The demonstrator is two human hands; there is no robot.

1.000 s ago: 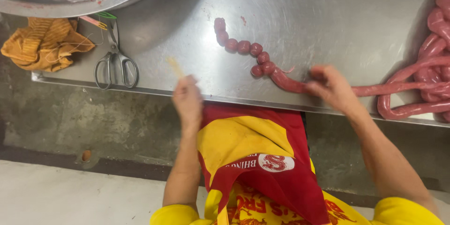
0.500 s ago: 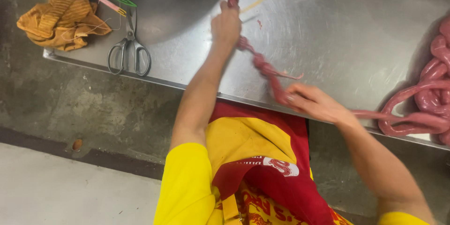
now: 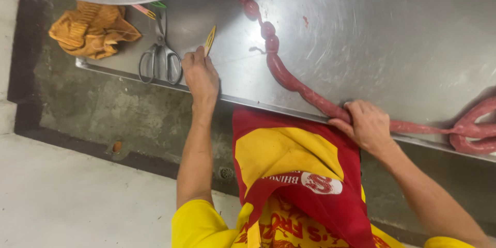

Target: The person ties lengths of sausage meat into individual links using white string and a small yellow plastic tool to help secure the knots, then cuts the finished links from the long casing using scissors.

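Pinching a small yellow tool (image 3: pixel 209 41), the left hand (image 3: pixel 201 75) rests beside the scissors (image 3: pixel 160 59), while the right hand (image 3: pixel 366 125) is closed around the sausage rope (image 3: pixel 289 80).

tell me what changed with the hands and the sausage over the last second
The left hand, which half a second ago reached far up the table to the linked end of the sausage rope, has pulled back to the near edge and now holds a thin yellow strip. The linked end now lies farther up the table. The right hand stays gripping the rope at the table edge; scissors and orange cloth are unmoved.
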